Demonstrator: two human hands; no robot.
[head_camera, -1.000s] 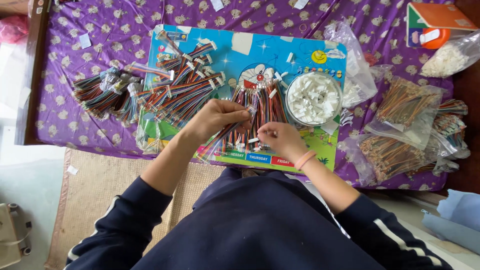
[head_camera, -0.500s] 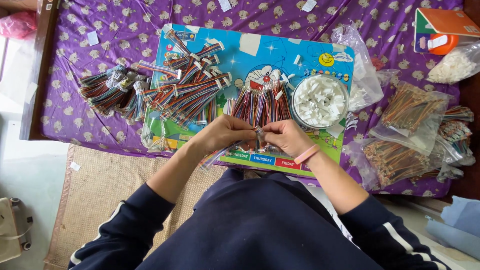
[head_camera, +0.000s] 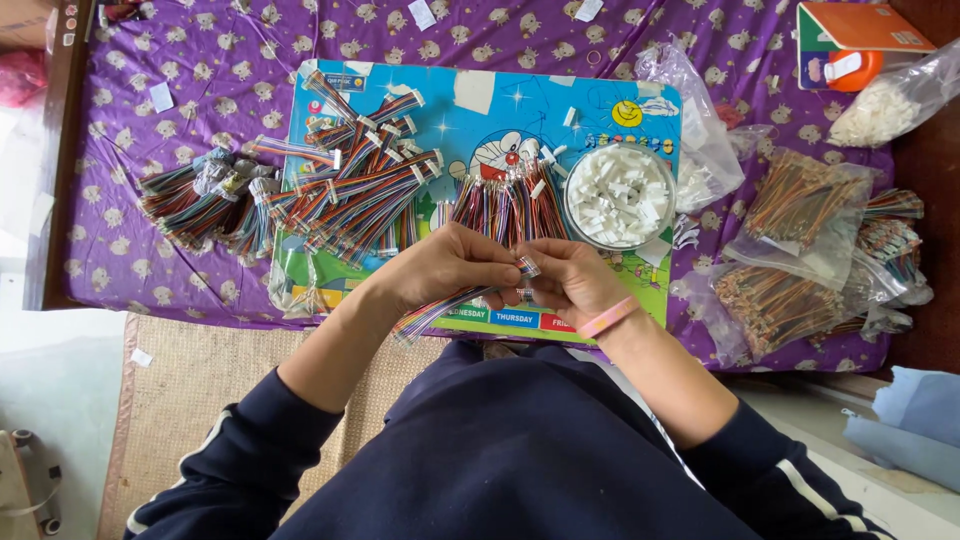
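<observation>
A thin multicoloured ribbon cable (head_camera: 440, 308) is pinched by the left hand (head_camera: 445, 265) and the right hand (head_camera: 565, 280) above the blue board (head_camera: 600, 95). Its long axis runs from 8 o'clock up to 2 o'clock, ending in a small white connector (head_camera: 528, 267) between the fingertips. A round bowl (head_camera: 572, 215) of white plastic housings sits at 1 o'clock.

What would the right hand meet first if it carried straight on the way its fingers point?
The right hand points toward the left hand, so it would probably meet those fingers and the multicoloured wire bundle they pinch; depth is hard to judge.
</observation>
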